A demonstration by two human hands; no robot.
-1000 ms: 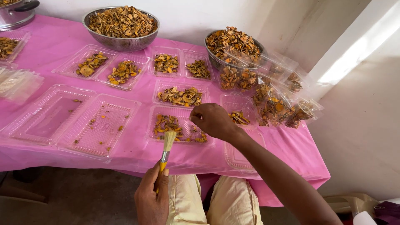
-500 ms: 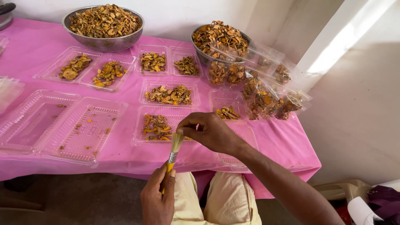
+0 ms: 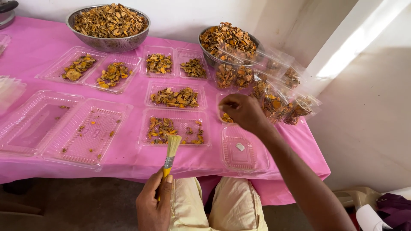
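Reaching the loosely closed right hand (image 3: 243, 110) over the small clear plastic tray of orange dried slices (image 3: 225, 112) goes best while the left hand (image 3: 155, 205), clamped on the yellow-handled bristle brush (image 3: 170, 154), holds it upright off the pink-covered bench (image 3: 128, 159).

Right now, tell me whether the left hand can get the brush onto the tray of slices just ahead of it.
Probably yes. The left hand holds the brush upright, bristles already at the near edge of that tray. Nothing lies between them, and the right hand is off to the side over another tray.
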